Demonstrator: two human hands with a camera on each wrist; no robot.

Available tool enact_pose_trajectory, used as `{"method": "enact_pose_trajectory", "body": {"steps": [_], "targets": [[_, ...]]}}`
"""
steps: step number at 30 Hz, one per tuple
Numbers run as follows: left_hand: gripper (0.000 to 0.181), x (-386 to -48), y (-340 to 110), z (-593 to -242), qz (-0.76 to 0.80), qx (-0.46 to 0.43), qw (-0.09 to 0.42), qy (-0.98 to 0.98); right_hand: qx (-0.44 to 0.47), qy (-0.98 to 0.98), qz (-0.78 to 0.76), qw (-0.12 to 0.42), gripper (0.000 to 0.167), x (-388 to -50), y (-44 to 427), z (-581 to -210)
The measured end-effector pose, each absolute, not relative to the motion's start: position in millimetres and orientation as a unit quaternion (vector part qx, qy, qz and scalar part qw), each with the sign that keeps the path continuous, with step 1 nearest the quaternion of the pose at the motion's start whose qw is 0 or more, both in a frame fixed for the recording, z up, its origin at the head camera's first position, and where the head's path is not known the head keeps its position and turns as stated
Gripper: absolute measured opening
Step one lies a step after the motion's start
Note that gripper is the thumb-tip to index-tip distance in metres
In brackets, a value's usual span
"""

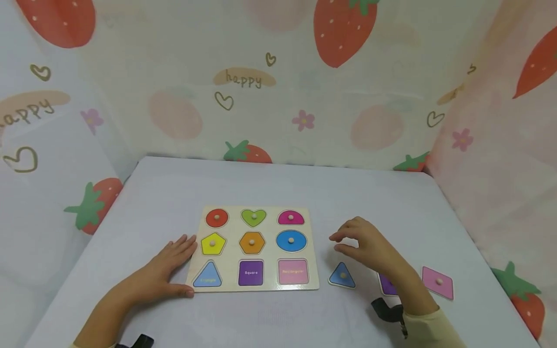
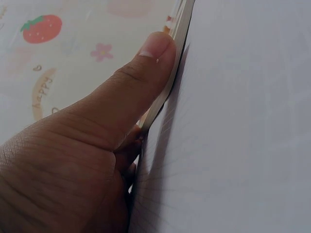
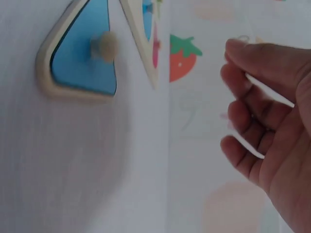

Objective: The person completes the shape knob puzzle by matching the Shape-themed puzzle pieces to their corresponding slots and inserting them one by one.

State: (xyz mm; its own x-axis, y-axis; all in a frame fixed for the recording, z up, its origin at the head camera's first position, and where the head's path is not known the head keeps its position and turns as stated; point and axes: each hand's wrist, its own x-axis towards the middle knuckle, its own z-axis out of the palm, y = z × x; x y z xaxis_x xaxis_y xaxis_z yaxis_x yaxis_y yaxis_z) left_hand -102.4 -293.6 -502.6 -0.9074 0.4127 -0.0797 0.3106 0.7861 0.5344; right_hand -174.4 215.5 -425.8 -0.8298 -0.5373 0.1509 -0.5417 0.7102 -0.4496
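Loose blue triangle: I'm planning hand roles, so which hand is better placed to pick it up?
The right hand, I'd judge: it hangs empty, close to the loose blue triangle. The left hand touches the left edge of the puzzle board, across from the triangle.

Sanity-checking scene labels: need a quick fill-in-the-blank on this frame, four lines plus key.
The orange piece is shaped like a ___.
The purple slot in the puzzle board is labelled ___.
The loose triangle piece is coloured ___.
The right grip holds ___.

Missing words: hexagon; Square; blue; nothing.
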Motion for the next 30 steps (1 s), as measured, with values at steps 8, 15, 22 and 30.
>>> {"method": "enact_pose_trajectory", "body": {"steps": [8, 15, 22, 30], "targets": [[0.119, -102, -295, -504, 0.259, 0.203, 0.078, 0.941, 0.283, -0.916, 0.284, -0.002, 0.02, -173, 234, -429], [0.12, -100, -295, -503, 0.266, 0.193, 0.09, 0.94, 0.28, -0.911, 0.302, -0.04, 0.021, -171, 242, -433], [0.121, -102, -293, -501, 0.263, 0.184, 0.099, 0.942, 0.287, -0.899, 0.309, -0.117, 0.021, -172, 247, -441], [0.121, -102, -291, -501, 0.258, 0.181, 0.103, 0.943, 0.293, -0.894, 0.292, -0.174, 0.018, -169, 248, -449]]}}
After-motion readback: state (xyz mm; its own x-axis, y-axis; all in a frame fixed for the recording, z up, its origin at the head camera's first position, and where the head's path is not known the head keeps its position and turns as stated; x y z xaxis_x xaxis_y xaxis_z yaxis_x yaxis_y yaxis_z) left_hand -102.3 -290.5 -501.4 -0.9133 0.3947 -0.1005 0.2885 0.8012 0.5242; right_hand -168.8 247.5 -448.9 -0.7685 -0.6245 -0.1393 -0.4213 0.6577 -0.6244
